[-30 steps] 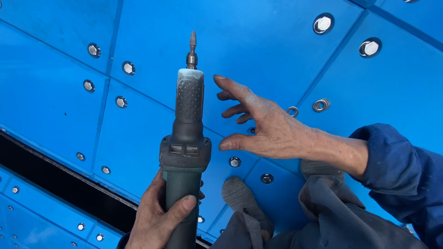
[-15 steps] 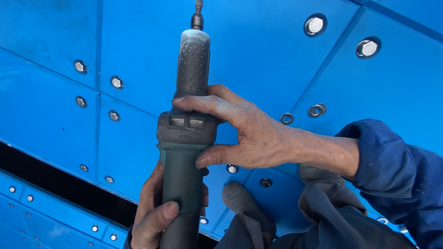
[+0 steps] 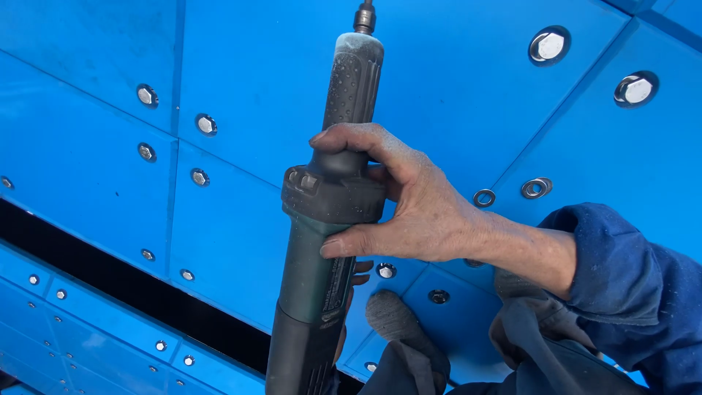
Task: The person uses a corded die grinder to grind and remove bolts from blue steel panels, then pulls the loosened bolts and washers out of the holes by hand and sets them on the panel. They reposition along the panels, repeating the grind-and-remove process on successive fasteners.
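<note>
Head view shows the right hand (image 3: 413, 201) wrapped around the thick collar of a dark green die grinder (image 3: 325, 219), thumb under and forefinger over, closed firmly on the tool. Behind the lower body of the grinder only fingertips of the left hand (image 3: 356, 274) peek out, so whether it grips cannot be told. The grinder stands upright in the middle of the scene, its grey dusty nose far up and the bit cut off by the top edge; its base runs out at the near edge. A narrow dark label strip lies along the lower body, too small to make out. Beyond the tool spread blue panels (image 3: 453, 88) studded with bolts (image 3: 550, 45), and two loose washers (image 3: 535, 188) lie just right of the hand. A blue sleeve (image 3: 629, 271) covers the right forearm. Compared with a second ago, the right hand has left the panel and now clasps the tool, and the grinder sits higher in the view.
</note>
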